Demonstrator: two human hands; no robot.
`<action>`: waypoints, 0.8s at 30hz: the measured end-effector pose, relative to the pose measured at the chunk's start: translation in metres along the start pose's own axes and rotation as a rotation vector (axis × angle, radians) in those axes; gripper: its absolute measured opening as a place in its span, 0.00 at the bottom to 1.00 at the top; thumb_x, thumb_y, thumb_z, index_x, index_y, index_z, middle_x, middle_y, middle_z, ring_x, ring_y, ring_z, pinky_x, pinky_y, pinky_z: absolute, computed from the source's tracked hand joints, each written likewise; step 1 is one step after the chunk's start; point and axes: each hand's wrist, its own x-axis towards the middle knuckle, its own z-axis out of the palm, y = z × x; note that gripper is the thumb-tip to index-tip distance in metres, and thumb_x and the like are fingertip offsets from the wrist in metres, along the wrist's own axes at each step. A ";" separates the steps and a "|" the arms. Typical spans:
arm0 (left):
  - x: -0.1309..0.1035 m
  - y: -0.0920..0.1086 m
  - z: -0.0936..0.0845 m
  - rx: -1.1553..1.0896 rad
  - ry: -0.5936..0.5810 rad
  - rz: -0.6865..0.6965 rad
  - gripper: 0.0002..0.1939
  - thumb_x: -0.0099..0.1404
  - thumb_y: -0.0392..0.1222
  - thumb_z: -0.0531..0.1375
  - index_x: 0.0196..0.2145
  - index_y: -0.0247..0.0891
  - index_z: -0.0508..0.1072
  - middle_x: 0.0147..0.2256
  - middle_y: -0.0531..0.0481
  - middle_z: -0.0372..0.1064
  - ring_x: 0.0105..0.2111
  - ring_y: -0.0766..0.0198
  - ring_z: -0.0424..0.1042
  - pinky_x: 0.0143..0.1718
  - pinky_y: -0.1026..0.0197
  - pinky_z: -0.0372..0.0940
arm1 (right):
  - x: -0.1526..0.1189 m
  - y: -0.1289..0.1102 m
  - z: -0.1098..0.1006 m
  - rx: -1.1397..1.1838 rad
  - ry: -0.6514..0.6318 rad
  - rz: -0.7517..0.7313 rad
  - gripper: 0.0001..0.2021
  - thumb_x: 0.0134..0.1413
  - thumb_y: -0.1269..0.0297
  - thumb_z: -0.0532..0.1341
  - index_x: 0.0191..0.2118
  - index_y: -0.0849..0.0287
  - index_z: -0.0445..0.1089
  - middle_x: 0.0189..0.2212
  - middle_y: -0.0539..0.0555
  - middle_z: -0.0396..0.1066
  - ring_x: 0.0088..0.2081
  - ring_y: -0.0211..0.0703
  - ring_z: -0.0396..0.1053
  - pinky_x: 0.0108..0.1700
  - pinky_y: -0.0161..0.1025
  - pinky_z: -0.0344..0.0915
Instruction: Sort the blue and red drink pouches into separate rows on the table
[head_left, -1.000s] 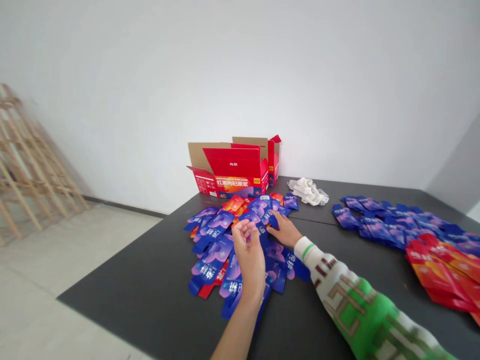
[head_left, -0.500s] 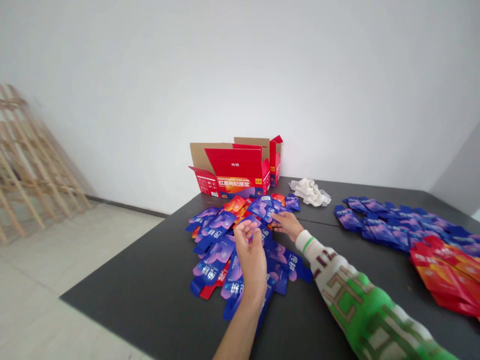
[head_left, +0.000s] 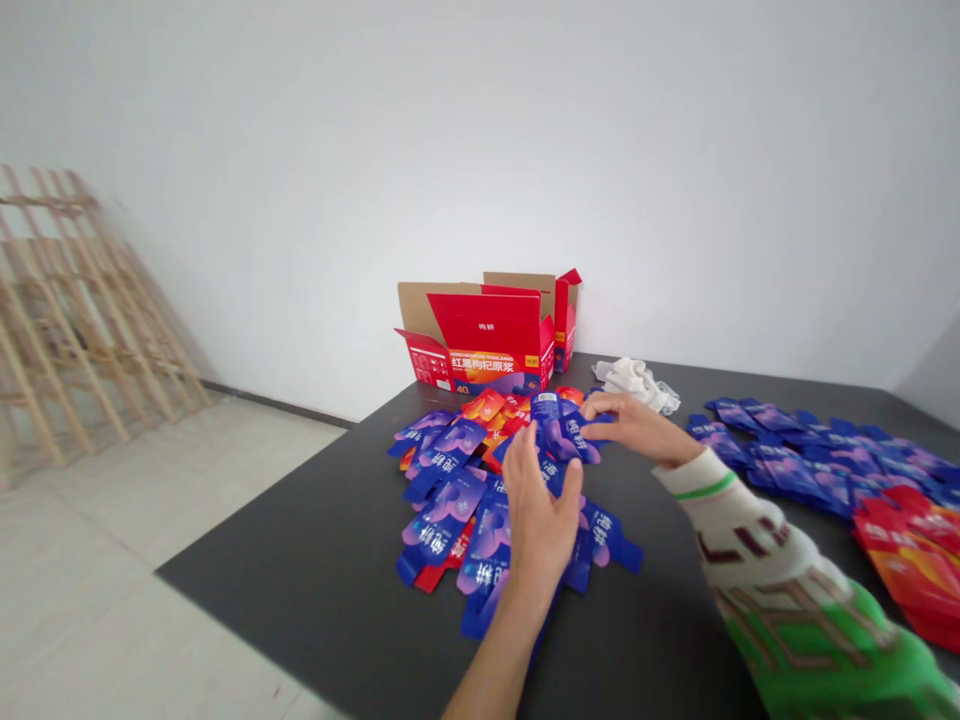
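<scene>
A blue and purple flat carton (head_left: 562, 428) with white lettering is tilted above the middle of a loose pile. My right hand (head_left: 637, 425) pinches its right edge between thumb and fingers. On the near left side, my left hand (head_left: 541, 520) is open, fingers pointing up and thumb apart. Its fingertips are close to the carton's lower edge; whether they touch it I cannot tell. Beneath both hands lie more blue cartons (head_left: 448, 510), flat and overlapping, with orange-red cartons (head_left: 484, 405) among them toward the back.
On the dark table (head_left: 337, 540), an open red box (head_left: 487, 345) stands behind the pile, with a second red box (head_left: 568, 320) beyond it. White cloth (head_left: 634, 380) lies to their right. Blue cartons (head_left: 825, 455) and red cartons (head_left: 911, 560) are spread at right. Wooden racks (head_left: 75, 320) lean on the wall.
My right hand has moved right and nearer, with the blue carton raised more upright. My left hand has opened from curled fingers to straighter ones. The view has turned slightly left.
</scene>
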 end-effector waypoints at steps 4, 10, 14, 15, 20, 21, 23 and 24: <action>-0.006 0.013 -0.002 -0.059 -0.191 -0.029 0.27 0.51 0.50 0.70 0.50 0.46 0.74 0.52 0.44 0.72 0.55 0.46 0.67 0.57 0.48 0.59 | -0.028 -0.047 -0.019 -0.280 -0.411 -0.184 0.10 0.57 0.57 0.64 0.38 0.58 0.75 0.39 0.52 0.72 0.41 0.44 0.69 0.46 0.35 0.64; -0.011 0.023 -0.002 -0.229 -0.523 -0.266 0.18 0.63 0.55 0.58 0.30 0.39 0.79 0.28 0.47 0.78 0.27 0.57 0.76 0.29 0.62 0.67 | -0.028 -0.054 -0.016 -0.163 -0.375 -0.129 0.15 0.62 0.53 0.60 0.34 0.61 0.72 0.30 0.50 0.68 0.34 0.38 0.67 0.36 0.30 0.64; -0.007 0.017 0.000 -0.249 -0.339 -0.294 0.15 0.62 0.54 0.59 0.31 0.39 0.77 0.30 0.46 0.79 0.30 0.55 0.77 0.32 0.60 0.68 | 0.006 -0.013 -0.011 -0.074 -0.140 0.112 0.14 0.67 0.56 0.53 0.38 0.61 0.70 0.34 0.52 0.70 0.36 0.39 0.69 0.38 0.31 0.67; -0.006 0.015 0.000 -0.250 -0.301 -0.299 0.15 0.62 0.53 0.60 0.32 0.39 0.77 0.31 0.46 0.79 0.31 0.55 0.78 0.33 0.60 0.69 | 0.018 0.000 -0.008 -0.139 -0.060 0.211 0.12 0.66 0.59 0.54 0.38 0.61 0.70 0.33 0.52 0.71 0.36 0.40 0.70 0.36 0.31 0.67; -0.003 0.012 0.000 -0.201 -0.209 -0.311 0.15 0.63 0.53 0.59 0.32 0.39 0.76 0.30 0.46 0.78 0.32 0.55 0.77 0.36 0.59 0.69 | 0.070 0.059 0.023 -0.407 0.219 0.419 0.06 0.56 0.67 0.65 0.34 0.65 0.70 0.34 0.58 0.72 0.44 0.51 0.70 0.44 0.36 0.65; -0.003 0.012 -0.001 -0.202 -0.196 -0.315 0.15 0.63 0.54 0.59 0.32 0.39 0.77 0.30 0.46 0.78 0.32 0.55 0.77 0.35 0.59 0.68 | 0.077 0.066 0.031 -0.427 0.254 0.424 0.09 0.53 0.67 0.68 0.35 0.66 0.70 0.36 0.61 0.72 0.46 0.54 0.69 0.47 0.38 0.64; -0.002 0.012 -0.002 -0.227 -0.153 -0.329 0.16 0.61 0.54 0.60 0.31 0.39 0.77 0.30 0.47 0.78 0.32 0.55 0.76 0.35 0.60 0.68 | 0.087 0.074 0.047 -0.444 0.312 0.430 0.16 0.49 0.65 0.72 0.40 0.69 0.70 0.41 0.67 0.71 0.50 0.59 0.67 0.51 0.43 0.63; -0.001 0.011 -0.003 -0.241 -0.122 -0.335 0.16 0.61 0.55 0.61 0.31 0.39 0.77 0.30 0.47 0.78 0.33 0.55 0.76 0.34 0.60 0.68 | 0.090 0.076 0.054 -0.441 0.331 0.421 0.18 0.49 0.64 0.72 0.42 0.70 0.69 0.43 0.68 0.70 0.51 0.59 0.66 0.51 0.45 0.63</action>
